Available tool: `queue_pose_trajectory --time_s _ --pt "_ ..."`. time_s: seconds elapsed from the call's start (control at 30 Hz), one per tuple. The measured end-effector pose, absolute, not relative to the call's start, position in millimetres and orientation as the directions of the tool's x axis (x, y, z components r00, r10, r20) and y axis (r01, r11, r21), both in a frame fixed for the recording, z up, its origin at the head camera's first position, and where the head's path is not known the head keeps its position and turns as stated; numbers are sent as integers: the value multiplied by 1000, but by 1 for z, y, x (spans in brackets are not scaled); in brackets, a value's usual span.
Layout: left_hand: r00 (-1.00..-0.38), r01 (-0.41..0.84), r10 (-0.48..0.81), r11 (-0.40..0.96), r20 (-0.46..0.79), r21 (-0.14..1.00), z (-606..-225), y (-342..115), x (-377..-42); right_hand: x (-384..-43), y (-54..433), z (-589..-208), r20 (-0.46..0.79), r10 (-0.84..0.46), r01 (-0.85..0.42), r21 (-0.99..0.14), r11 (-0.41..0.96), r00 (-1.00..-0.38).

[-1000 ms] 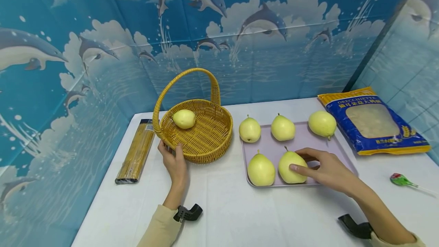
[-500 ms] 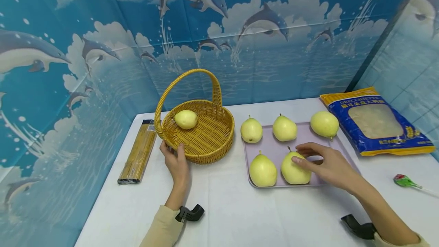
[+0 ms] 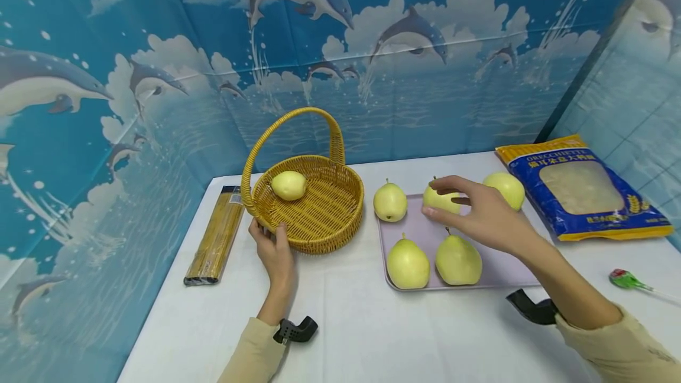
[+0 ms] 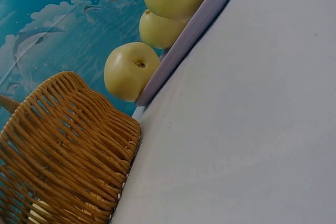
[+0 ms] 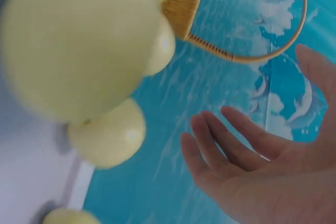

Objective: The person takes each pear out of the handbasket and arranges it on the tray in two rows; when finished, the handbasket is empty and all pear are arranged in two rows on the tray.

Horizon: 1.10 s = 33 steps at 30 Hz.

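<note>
My left hand (image 3: 275, 256) holds the near left side of a yellow wicker basket (image 3: 330, 205), its thumb at the rim. One yellow-green pear (image 3: 289, 185) lies in the basket. My right hand (image 3: 481, 214) is raised over a pale purple tray (image 3: 505, 273), fingers spread and holding nothing. In the head view it partly covers the back middle pear (image 3: 437, 198). Two pears stand at the tray's front, the left pear (image 3: 408, 265) and the right pear (image 3: 459, 260). Another pear (image 3: 390, 202) sits at the back left corner, and one more (image 3: 506, 188) at the back right.
A bundle of brown sticks in clear wrap (image 3: 213, 238) lies left of the basket. At the back right is a blue and yellow pasta bag (image 3: 582, 188), with a lollipop (image 3: 628, 279) in front of it. A dolphin-print curtain (image 3: 298, 99) rises behind the white table.
My right hand has let go of the front right pear and moved up and back, toward the back middle pear. The left hand stays at the basket.
</note>
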State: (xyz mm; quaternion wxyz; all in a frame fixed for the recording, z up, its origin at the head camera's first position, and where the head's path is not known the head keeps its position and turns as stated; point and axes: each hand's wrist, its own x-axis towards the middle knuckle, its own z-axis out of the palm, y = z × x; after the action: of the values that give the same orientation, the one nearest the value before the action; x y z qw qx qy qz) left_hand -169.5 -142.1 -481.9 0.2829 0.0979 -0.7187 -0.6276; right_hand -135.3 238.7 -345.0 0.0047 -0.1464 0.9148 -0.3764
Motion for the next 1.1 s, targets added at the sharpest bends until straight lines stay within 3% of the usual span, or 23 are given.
queue_pose_trajectory --time_s 0.53,1.1 --pt "-822 197 -502 191 268 962 -482 -141 -169 -198 141 -321 114 -439 -359 -768 529 -891" --pt "-821 207 -504 176 268 963 -482 -141 -169 -242 60 -338 99 -386 -274 -860 431 -917"
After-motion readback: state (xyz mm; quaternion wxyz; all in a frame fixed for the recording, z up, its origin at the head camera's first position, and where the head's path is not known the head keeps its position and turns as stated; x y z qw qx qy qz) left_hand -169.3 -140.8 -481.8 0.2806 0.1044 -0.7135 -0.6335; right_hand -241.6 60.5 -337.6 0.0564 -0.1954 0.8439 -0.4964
